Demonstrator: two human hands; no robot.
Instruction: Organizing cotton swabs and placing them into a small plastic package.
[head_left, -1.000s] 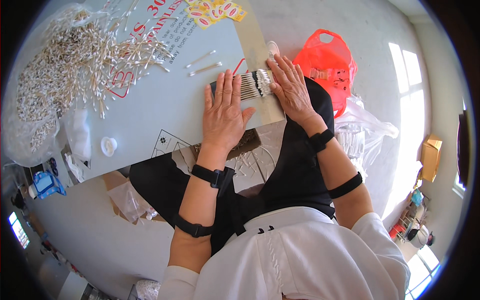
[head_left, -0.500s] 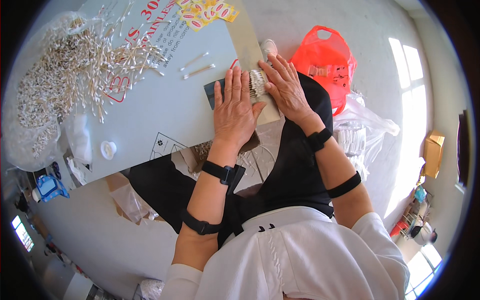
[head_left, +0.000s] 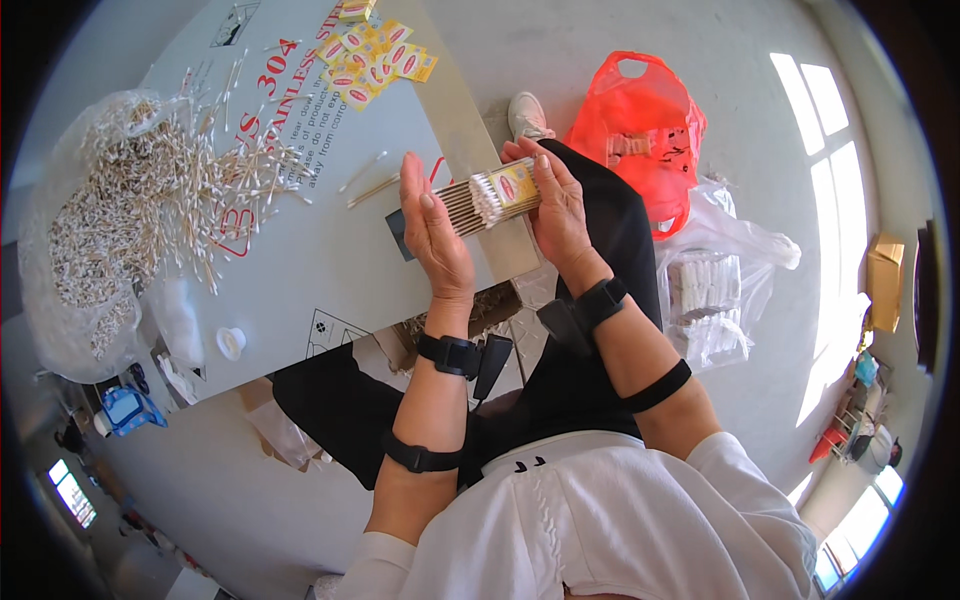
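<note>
Grey printed desk (head_left: 300,270): bears a big heap of loose white-tipped cotton swabs (head_left: 110,230), apparently not yet bundled.
Flat row of wooden-stick swabs (head_left: 460,212): between the hands, seemingly already lined up.
Yellow printed card (head_left: 516,186): on the row's right; scattered yellow cards (head_left: 375,68) remain.
Right hand (head_left: 562,215): clasps the right end.
Left hand (head_left: 438,243): against the left end; grip unclear.
</note>
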